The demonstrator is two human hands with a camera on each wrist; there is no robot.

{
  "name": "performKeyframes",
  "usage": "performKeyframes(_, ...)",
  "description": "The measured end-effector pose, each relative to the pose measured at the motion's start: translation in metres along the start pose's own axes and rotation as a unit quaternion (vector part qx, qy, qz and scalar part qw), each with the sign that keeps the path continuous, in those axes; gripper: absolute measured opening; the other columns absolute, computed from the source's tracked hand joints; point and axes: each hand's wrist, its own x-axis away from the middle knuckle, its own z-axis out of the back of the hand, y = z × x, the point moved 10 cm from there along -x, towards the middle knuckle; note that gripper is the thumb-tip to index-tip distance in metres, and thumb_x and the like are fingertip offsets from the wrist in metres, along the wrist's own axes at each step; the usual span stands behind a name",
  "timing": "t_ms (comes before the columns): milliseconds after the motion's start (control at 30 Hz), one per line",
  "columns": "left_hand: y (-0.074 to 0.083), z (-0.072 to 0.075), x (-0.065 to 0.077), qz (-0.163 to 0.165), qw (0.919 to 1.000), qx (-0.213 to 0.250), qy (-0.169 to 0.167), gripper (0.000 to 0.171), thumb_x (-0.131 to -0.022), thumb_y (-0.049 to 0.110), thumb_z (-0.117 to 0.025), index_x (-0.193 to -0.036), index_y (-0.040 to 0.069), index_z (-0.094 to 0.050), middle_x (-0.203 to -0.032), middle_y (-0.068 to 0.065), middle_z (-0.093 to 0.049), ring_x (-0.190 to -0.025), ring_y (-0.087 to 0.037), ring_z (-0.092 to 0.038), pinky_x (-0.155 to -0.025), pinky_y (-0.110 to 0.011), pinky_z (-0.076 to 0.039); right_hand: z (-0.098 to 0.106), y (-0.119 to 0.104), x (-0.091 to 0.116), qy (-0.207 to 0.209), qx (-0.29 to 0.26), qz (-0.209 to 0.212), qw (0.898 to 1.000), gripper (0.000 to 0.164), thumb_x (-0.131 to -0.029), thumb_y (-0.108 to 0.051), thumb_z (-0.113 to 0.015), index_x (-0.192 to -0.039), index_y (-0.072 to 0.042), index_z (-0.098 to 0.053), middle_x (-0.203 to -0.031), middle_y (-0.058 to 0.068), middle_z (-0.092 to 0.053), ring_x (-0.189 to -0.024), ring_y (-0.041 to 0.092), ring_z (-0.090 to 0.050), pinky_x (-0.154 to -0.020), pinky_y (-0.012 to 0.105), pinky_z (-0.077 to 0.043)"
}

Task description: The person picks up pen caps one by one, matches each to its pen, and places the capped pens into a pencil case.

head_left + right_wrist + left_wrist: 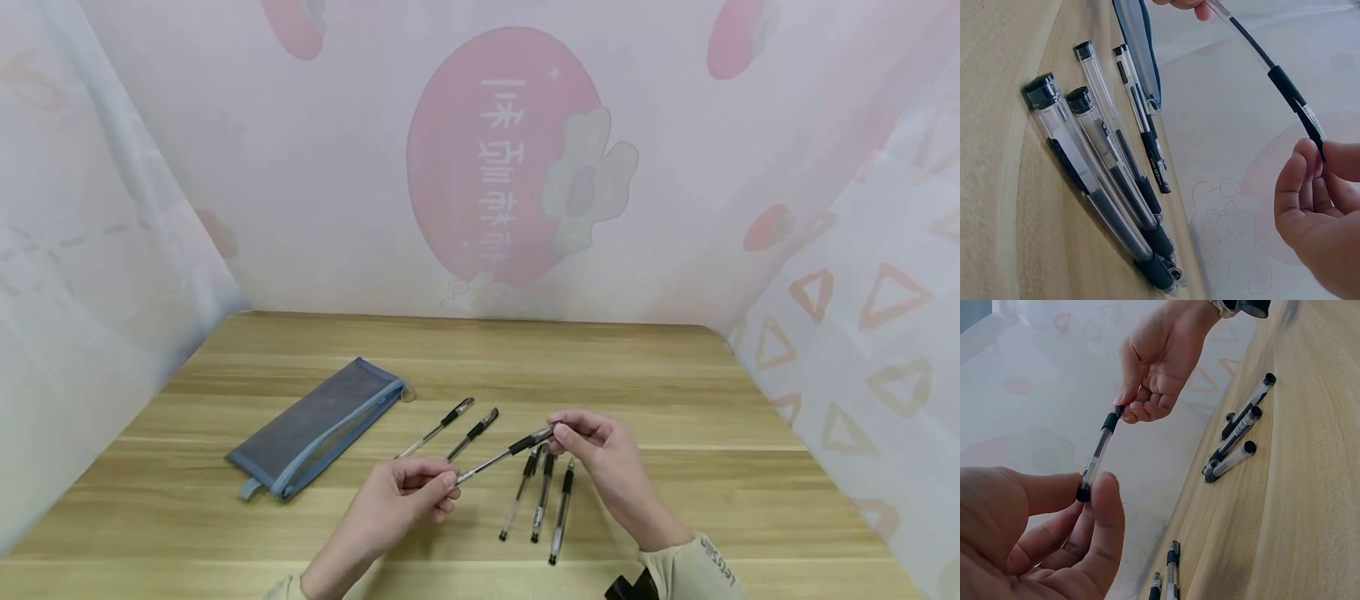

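A clear-barrelled gel pen point(523, 444) with a black rubber grip is held slantwise above the table between both hands. My left hand point(397, 498) pinches its black-capped rear end between thumb and fingers, plainly seen in the left wrist view point(1090, 478). At the other end, my right hand point(611, 467) pinches the tip, which its fingertips partly hide. Below the right hand, three similar pens point(560, 521) lie side by side on the wood. Two more pens point(476, 432) rest beyond the left hand, their lower ends hidden behind it in the head view.
A blue-grey mesh pencil case point(315, 425) with a zip lies on the left of the wooden table point(600, 358). Pale printed curtains point(337, 183) stand behind the table and along both sides. Something black point(632, 586) sits by the right cuff.
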Motion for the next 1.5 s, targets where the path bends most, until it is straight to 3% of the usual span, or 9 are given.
performKeyframes(233, 0.005, 0.006, 0.000, -0.012, 0.9993, -0.008, 0.034, 0.022, -0.094, 0.010, -0.068, -0.105, -0.009, -0.069, -0.088, -0.021, -0.069, -0.077, -0.024, -0.068, -0.068, -0.032, -0.059, 0.000, 0.003, 0.001, -0.005, -0.029, 0.003, 1.000, 0.023, -0.090, -0.004, -0.070, -0.108, 0.009, -0.066, -0.095, 0.017, -0.067, -0.081, 0.020, -0.065, -0.083, 0.032, -0.055)
performKeyframes(433, 0.006, 0.014, -0.001, 0.001, 0.9965, 0.003, 0.084, 0.018, -0.093, 0.009, -0.070, -0.101, -0.008, -0.069, -0.089, -0.024, -0.068, -0.078, -0.028, -0.068, -0.070, -0.034, -0.059, -0.001, 0.007, 0.000, -0.007, -0.050, 0.007, 0.999, 0.025, -0.090, -0.003, -0.071, -0.109, 0.013, -0.064, -0.093, 0.015, -0.067, -0.079, 0.018, -0.065, -0.079, 0.032, -0.056)
performKeyframes(633, 0.001, 0.023, 0.002, 0.018, 0.9914, 0.012, 0.129, 0.019, -0.093, 0.011, -0.070, -0.100, -0.007, -0.070, -0.089, -0.021, -0.069, -0.076, -0.024, -0.067, -0.067, -0.031, -0.059, -0.005, 0.011, 0.001, -0.012, -0.048, -0.008, 0.999, 0.030, -0.089, -0.004, -0.072, -0.110, 0.015, -0.062, -0.089, 0.014, -0.066, -0.077, 0.017, -0.064, -0.078, 0.030, -0.056)
performKeyframes(900, -0.005, 0.027, 0.004, 0.020, 0.9896, -0.009, 0.142, 0.022, -0.093, 0.014, -0.071, -0.098, -0.007, -0.069, -0.084, -0.018, -0.068, -0.069, -0.020, -0.064, -0.061, -0.029, -0.057, -0.007, 0.018, 0.001, -0.007, -0.030, -0.038, 0.999, 0.030, -0.090, -0.006, -0.073, -0.111, 0.013, -0.064, -0.094, 0.016, -0.066, -0.078, 0.019, -0.063, -0.078, 0.032, -0.056)
performKeyframes(1500, 0.003, 0.019, 0.004, -0.008, 0.9901, 0.010, 0.140, 0.019, -0.088, 0.010, -0.075, -0.097, -0.006, -0.072, -0.083, -0.021, -0.069, -0.070, -0.023, -0.067, -0.063, -0.030, -0.058, -0.002, 0.011, 0.001, 0.009, -0.045, -0.026, 0.999, 0.022, -0.088, -0.005, -0.074, -0.103, 0.009, -0.069, -0.093, 0.020, -0.067, -0.075, 0.018, -0.062, -0.071, 0.029, -0.055)
